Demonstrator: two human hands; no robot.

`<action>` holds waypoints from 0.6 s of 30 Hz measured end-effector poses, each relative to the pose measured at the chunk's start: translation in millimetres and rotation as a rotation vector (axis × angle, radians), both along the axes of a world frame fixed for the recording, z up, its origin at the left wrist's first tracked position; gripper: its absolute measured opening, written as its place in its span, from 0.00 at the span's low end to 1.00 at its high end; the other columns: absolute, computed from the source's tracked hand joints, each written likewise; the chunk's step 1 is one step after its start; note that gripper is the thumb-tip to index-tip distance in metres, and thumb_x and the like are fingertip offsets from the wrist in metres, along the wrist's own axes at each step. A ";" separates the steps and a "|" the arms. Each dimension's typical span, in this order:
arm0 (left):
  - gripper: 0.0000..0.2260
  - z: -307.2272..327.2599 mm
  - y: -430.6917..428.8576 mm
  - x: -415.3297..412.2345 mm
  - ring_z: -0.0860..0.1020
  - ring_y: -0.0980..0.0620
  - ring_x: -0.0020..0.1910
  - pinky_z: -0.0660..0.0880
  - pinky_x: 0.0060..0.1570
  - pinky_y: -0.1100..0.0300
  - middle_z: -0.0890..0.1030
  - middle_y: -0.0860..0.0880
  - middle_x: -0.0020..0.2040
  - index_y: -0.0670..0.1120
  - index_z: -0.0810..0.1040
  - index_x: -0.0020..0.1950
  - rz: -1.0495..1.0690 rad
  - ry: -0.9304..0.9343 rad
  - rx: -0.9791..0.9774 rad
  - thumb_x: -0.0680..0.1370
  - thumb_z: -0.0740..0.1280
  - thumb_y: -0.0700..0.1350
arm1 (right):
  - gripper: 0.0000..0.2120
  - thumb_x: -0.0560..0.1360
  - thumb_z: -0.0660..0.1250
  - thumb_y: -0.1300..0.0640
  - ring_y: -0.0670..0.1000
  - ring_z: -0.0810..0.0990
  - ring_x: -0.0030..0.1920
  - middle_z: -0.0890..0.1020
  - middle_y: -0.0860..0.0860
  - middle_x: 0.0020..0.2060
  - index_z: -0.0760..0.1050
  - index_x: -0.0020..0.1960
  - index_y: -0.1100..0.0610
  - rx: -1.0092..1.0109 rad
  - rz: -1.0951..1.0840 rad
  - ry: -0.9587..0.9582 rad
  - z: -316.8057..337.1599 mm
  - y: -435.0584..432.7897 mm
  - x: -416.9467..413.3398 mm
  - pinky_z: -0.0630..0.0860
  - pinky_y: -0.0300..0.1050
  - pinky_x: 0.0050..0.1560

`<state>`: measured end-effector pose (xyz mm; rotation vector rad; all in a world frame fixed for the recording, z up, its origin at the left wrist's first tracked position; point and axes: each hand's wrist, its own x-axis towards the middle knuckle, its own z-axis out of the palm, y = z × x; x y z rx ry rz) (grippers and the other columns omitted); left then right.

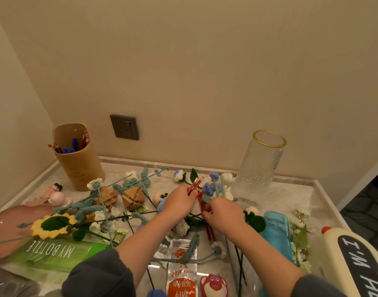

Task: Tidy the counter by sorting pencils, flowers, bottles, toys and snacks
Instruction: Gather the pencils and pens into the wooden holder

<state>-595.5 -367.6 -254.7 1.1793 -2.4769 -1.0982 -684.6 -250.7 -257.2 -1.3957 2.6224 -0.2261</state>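
Note:
My left hand (179, 200) grips two red pencils (195, 185) whose eraser ends point up and away over the middle of the counter. Just to its right, my right hand (223, 215) pinches more red pencils (210, 231) that lie on the counter under crochet flowers (215, 185). A tan pencil holder (79, 159) with pencils and blue pens stands at the back left. At the back right stands an empty glass vase (258, 172). A crochet sunflower (54, 225) and teal stems (130, 183) lie scattered to the left.
A green bottle (53, 254), a blue bottle (278, 234) and a white bottle (353, 258) lie near the front. Snack packets (181, 273), a pink bear toy (213, 285), wooden puzzles (132, 198), a pink plate (10, 224) and pink toys (57, 198) crowd the counter. A wall socket (124, 127) is behind.

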 end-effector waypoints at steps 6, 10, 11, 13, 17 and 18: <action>0.08 -7.5 -3.3 -9.8 0.78 0.44 0.49 0.76 0.48 0.52 0.80 0.45 0.49 0.45 0.72 0.54 -0.055 -0.194 -0.082 0.77 0.64 0.46 | 0.14 0.73 0.65 0.42 0.50 0.76 0.37 0.73 0.47 0.33 0.69 0.36 0.51 0.056 -0.105 -0.117 -14.7 -7.6 -8.6 0.72 0.43 0.36; 0.11 -16.1 0.8 -13.5 0.78 0.42 0.51 0.73 0.43 0.53 0.79 0.43 0.52 0.43 0.69 0.57 -0.082 -0.322 -0.146 0.76 0.63 0.41 | 0.14 0.70 0.68 0.41 0.50 0.76 0.38 0.74 0.47 0.34 0.69 0.37 0.50 0.063 -0.138 -0.169 -19.7 -11.7 -11.0 0.69 0.42 0.34; 0.11 -18.5 2.9 -14.6 0.78 0.43 0.50 0.73 0.41 0.53 0.79 0.43 0.52 0.43 0.68 0.58 -0.085 -0.344 -0.156 0.76 0.62 0.41 | 0.14 0.70 0.68 0.42 0.50 0.76 0.38 0.74 0.47 0.34 0.68 0.37 0.50 0.063 -0.142 -0.181 -19.9 -13.0 -11.4 0.68 0.42 0.33; 0.11 -22.5 5.4 -16.3 0.78 0.43 0.50 0.72 0.40 0.53 0.78 0.43 0.52 0.43 0.67 0.59 -0.077 -0.382 -0.154 0.77 0.61 0.41 | 0.14 0.68 0.70 0.44 0.50 0.76 0.36 0.74 0.47 0.32 0.68 0.34 0.50 0.069 -0.154 -0.239 -20.6 -15.6 -13.4 0.66 0.41 0.31; 0.09 -25.2 1.7 -16.7 0.78 0.43 0.52 0.73 0.43 0.53 0.79 0.43 0.54 0.43 0.71 0.58 -0.073 -0.391 -0.132 0.79 0.60 0.42 | 0.13 0.66 0.71 0.50 0.50 0.75 0.32 0.74 0.49 0.27 0.70 0.29 0.53 0.089 -0.165 -0.400 -20.6 -19.0 -18.5 0.68 0.41 0.31; 0.09 -25.4 0.9 -16.1 0.78 0.43 0.52 0.73 0.45 0.53 0.79 0.43 0.54 0.43 0.72 0.58 -0.079 -0.379 -0.123 0.79 0.60 0.43 | 0.13 0.66 0.71 0.51 0.50 0.74 0.30 0.73 0.49 0.26 0.69 0.28 0.53 0.077 -0.161 -0.442 -20.2 -19.9 -18.3 0.68 0.41 0.31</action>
